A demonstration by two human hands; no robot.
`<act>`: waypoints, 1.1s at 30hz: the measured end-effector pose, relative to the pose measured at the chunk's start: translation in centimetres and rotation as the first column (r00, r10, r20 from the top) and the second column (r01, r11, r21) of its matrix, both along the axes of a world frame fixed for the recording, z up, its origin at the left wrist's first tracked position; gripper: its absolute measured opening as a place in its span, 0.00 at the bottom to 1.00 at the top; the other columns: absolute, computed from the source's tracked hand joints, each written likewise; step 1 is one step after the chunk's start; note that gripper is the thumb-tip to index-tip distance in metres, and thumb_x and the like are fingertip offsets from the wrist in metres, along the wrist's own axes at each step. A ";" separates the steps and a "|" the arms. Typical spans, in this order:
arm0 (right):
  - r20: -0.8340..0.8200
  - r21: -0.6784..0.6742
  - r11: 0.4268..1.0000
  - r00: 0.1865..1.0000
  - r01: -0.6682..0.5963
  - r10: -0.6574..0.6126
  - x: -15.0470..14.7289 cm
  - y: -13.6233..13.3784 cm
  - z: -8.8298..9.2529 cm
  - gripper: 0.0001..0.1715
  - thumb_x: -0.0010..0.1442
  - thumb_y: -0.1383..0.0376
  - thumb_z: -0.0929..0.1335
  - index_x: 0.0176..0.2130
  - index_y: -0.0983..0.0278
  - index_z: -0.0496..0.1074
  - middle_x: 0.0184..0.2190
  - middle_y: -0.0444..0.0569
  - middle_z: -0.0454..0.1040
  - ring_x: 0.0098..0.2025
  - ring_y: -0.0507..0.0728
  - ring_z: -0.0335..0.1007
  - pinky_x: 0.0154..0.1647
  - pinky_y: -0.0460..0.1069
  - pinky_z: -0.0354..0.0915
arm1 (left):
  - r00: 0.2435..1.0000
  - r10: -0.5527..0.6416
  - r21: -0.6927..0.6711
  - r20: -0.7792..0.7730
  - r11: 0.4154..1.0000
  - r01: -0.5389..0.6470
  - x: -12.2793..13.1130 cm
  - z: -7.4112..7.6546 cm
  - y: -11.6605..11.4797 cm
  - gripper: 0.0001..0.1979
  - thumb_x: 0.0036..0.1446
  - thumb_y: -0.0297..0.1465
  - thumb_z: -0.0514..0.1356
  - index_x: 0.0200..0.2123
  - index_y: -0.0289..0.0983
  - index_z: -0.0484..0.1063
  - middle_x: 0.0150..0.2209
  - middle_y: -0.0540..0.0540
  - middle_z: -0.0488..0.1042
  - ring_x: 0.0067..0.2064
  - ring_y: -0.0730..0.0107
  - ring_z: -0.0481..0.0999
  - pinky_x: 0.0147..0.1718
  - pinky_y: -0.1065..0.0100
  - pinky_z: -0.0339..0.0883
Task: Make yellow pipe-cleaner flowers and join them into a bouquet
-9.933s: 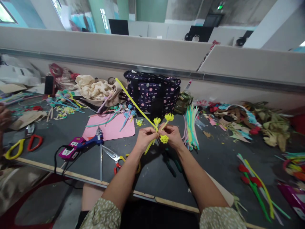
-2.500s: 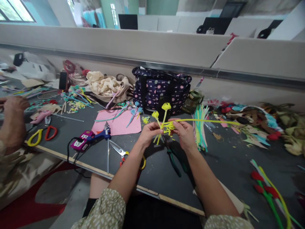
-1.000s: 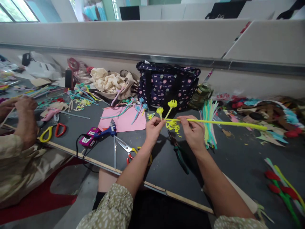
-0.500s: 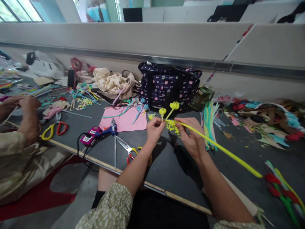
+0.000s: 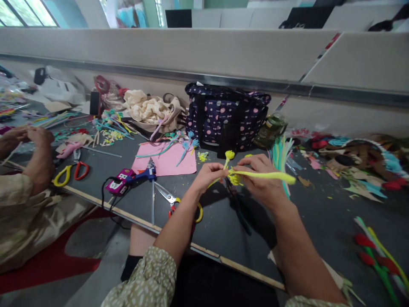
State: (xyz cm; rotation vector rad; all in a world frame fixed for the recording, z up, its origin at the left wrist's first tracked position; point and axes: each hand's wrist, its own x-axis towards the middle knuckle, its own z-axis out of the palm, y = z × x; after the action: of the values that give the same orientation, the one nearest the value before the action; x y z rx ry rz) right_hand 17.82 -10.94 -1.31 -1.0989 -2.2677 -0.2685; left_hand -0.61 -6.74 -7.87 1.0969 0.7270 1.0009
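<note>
Fingers of the left hand (image 5: pixel 207 177) pinch the stem of a yellow pipe-cleaner flower (image 5: pixel 229 154), whose small, tufted head stands up just above the fingertips. Bent fingers of the right hand (image 5: pixel 263 183) grasp a long yellow pipe cleaner (image 5: pixel 271 175), fuzzy and nearly straight, its blunt end pointing out to the right. Both pieces are held up close together over the dark, matt worktop (image 5: pixel 313 221). More frilled yellow shows just under the fingertips; whether it is another flower head or loose clippings I cannot tell.

Beneath the hands lie pliers (image 5: pixel 245 221) with slim, dark handles, partly in shadow. Steel-bladed scissors (image 5: pixel 166 194) with red and yellow handles rest partly behind the left forearm, near a magenta-and-blue corded tool (image 5: pixel 120 182). Beyond them, a flat pink sheet (image 5: pixel 179 161) bears fuzzy blue and mint stems. At the back stands a soft, dark fabric bag (image 5: pixel 220 113) printed with pale spots, beside a translucent green bottle (image 5: pixel 271 130). Just past the right hand fans a bundle of pastel pipe cleaners (image 5: pixel 281 150). At the far left, a co-worker's hand (image 5: pixel 41 136) is bent over the worktop.
</note>
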 end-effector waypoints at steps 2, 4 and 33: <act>0.052 0.012 1.000 0.999 -0.017 0.016 0.0 -0.1 0.2 0.12 0.64 0.66 0.64 0.39 0.57 0.79 0.39 0.51 0.76 0.44 0.61 0.64 0.42 0.54 0.62 | 0.999 -0.035 -0.003 -0.012 0.999 0.035 -0.2 0.1 0.0 0.13 0.43 0.36 0.69 0.25 0.32 0.75 0.24 0.50 0.71 0.24 0.78 0.67 0.25 0.72 0.62; 0.106 0.022 0.999 0.994 -0.032 0.029 -0.2 -0.2 0.4 0.12 0.64 0.67 0.65 0.39 0.57 0.78 0.38 0.51 0.77 0.43 0.61 0.64 0.41 0.54 0.59 | 0.998 -0.050 0.004 -0.026 0.999 0.051 -0.3 0.3 0.0 0.13 0.43 0.36 0.69 0.25 0.32 0.76 0.24 0.50 0.71 0.24 0.79 0.66 0.25 0.73 0.62; 0.189 -0.078 0.992 0.976 -0.097 0.110 0.4 1.2 -0.9 0.09 0.64 0.64 0.65 0.34 0.63 0.74 0.31 0.51 0.76 0.37 0.59 0.65 0.36 0.52 0.54 | 0.994 -0.063 0.063 -0.088 0.996 0.069 0.3 -0.5 -0.2 0.13 0.43 0.37 0.69 0.23 0.33 0.73 0.21 0.51 0.70 0.24 0.77 0.67 0.28 0.72 0.62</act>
State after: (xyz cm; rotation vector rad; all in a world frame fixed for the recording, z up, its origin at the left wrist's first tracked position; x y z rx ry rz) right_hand 18.17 -9.73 -2.22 -1.0231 -2.5146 -0.2671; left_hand -0.29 -6.97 -8.42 1.2200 0.7261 0.9317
